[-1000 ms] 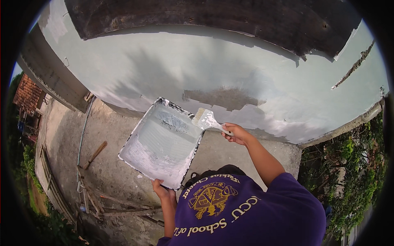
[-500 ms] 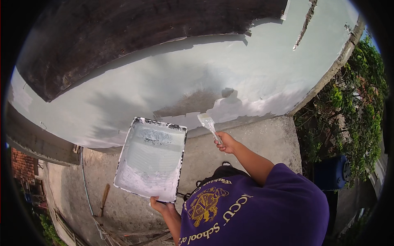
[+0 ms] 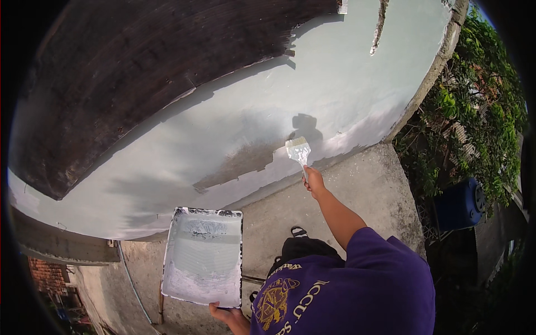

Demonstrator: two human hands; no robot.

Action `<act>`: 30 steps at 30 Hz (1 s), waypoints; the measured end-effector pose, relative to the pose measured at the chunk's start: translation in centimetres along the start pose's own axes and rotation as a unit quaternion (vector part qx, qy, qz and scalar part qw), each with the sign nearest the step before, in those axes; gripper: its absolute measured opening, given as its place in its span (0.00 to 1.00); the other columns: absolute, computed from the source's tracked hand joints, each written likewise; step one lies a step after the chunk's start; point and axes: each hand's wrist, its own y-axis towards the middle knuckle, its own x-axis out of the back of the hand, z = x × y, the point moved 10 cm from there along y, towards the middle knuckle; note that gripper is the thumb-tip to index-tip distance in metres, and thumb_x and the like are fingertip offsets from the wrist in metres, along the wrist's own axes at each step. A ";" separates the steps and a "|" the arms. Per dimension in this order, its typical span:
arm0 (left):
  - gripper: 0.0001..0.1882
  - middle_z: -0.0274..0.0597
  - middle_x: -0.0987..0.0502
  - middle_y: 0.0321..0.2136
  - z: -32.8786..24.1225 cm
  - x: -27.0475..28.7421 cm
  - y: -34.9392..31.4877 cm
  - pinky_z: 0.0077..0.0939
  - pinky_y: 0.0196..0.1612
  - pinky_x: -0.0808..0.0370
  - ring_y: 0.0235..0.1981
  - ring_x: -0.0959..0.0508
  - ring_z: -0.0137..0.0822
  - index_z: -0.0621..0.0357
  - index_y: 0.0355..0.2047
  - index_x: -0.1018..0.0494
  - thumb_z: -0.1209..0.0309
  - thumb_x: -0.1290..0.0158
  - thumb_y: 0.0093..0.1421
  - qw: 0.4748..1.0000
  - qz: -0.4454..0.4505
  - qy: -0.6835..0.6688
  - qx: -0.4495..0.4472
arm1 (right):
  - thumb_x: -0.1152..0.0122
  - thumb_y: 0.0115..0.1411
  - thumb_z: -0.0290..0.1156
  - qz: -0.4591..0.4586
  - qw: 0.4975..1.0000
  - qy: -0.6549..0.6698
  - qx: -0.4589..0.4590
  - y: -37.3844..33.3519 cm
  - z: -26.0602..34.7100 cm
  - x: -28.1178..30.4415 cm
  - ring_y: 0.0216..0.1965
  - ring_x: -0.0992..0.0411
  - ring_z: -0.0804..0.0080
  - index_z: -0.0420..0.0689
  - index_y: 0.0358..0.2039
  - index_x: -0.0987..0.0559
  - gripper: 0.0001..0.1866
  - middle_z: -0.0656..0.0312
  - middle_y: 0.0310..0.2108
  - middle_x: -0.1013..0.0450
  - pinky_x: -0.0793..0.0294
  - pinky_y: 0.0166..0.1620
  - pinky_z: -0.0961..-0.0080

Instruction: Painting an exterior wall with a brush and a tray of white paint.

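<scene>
My right hand [image 3: 314, 182] grips the handle of a wide paintbrush [image 3: 298, 149] smeared with white paint. Its bristle end is up against or just short of the wall [image 3: 346, 95]; I cannot tell whether they touch. Left of the brush, a dark grey unpainted patch [image 3: 240, 164] shows on the pale wall, with a fresh white band below it. My left hand [image 3: 228, 316] holds a paint tray [image 3: 204, 257] by its near edge, fingers partly hidden beneath. The tray has a ribbed slope, a pale wet coat inside and a dark, paint-spattered rim.
A dark brown wooden panel [image 3: 167, 72] covers the wall's upper left. Concrete floor [image 3: 368, 190] runs along the wall's foot, with my sandalled foot [image 3: 299, 231] on it. At right stand a blue barrel [image 3: 459, 204] and leafy shrubs [image 3: 474, 106]. A thin hose [image 3: 133, 285] lies at left.
My right arm has stretched farther out, bringing the brush up to the wall beside the dark patch. The tray sits lower in view, still in my left hand, and the whole view has shifted.
</scene>
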 end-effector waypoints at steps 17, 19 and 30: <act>0.35 0.48 0.32 0.51 0.9 -3.9 -2.2 0.44 0.51 0.31 0.51 0.32 0.49 0.62 0.55 0.37 0.61 0.53 0.44 0.992 -0.032 0.116 -0.023 | 0.45 0.63 0.39 -0.113 0.990 -0.077 0.036 9.1 -5.5 3.6 0.19 0.36 0.77 0.42 0.20 0.33 0.18 0.65 0.16 0.37 0.37 0.25 0.74; 0.35 0.48 0.31 0.50 1.6 -4.0 -2.2 0.44 0.50 0.30 0.50 0.31 0.50 0.62 0.54 0.36 0.62 0.53 0.44 0.993 -0.039 0.106 -0.022 | 0.45 0.63 0.38 -0.085 0.993 0.035 0.076 8.2 -3.4 1.7 0.18 0.37 0.78 0.42 0.20 0.33 0.18 0.66 0.16 0.38 0.38 0.24 0.75; 0.34 0.47 0.29 0.49 1.2 -6.4 0.0 0.45 0.50 0.30 0.49 0.30 0.50 0.62 0.53 0.35 0.64 0.53 0.42 0.991 0.009 0.134 -0.005 | 0.43 0.59 0.49 -0.171 0.939 -0.281 0.103 9.4 -3.7 4.8 0.31 0.31 0.50 0.37 0.29 0.29 0.23 0.49 0.28 0.28 0.33 0.35 0.63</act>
